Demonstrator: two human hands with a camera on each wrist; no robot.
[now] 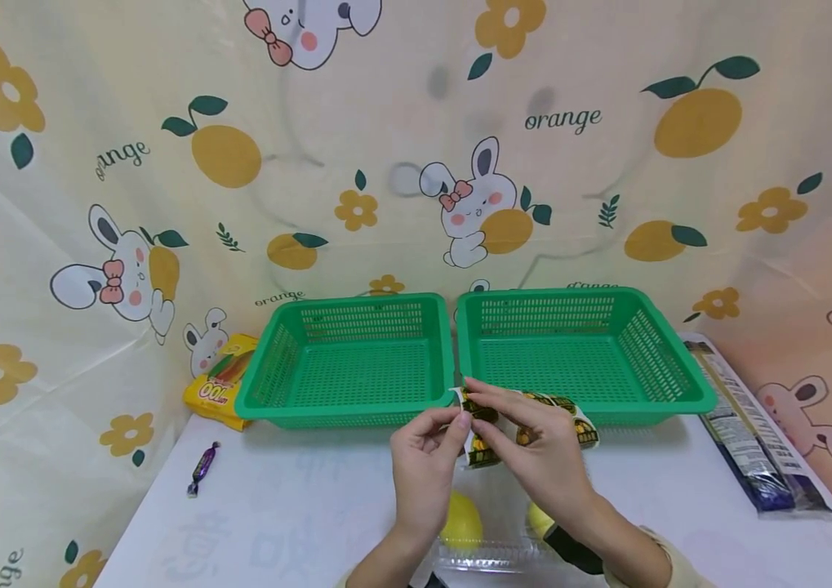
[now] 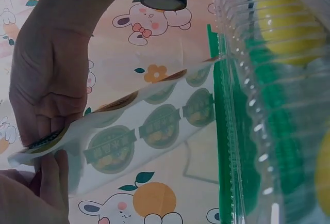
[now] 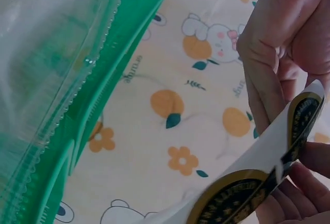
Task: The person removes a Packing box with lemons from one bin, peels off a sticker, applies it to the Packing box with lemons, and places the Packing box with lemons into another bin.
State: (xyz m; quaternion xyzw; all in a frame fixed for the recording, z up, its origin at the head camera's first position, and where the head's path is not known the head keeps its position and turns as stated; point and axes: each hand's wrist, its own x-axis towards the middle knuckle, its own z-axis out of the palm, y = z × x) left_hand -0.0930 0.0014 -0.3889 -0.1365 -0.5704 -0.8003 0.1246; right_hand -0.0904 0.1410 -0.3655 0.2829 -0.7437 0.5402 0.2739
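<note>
Sticker sheet [image 1: 526, 425] hangs between both hands just in front of the two green baskets, above a clear plastic box [image 1: 492, 549]. Left of the grip, the left hand [image 1: 423, 465] pinches the sheet's edge between thumb and fingertips; right of it, the right hand [image 1: 544, 453] pinches the same end from above. Peeling well likely means keeping the backing taut and lifting one label's corner slowly. Counted: one sheet, two baskets [image 1: 348, 363] [image 1: 583, 353], two yellow fruits [image 1: 461, 521] below the grip, one wrapped candy [image 1: 202, 468] far left.
</note>
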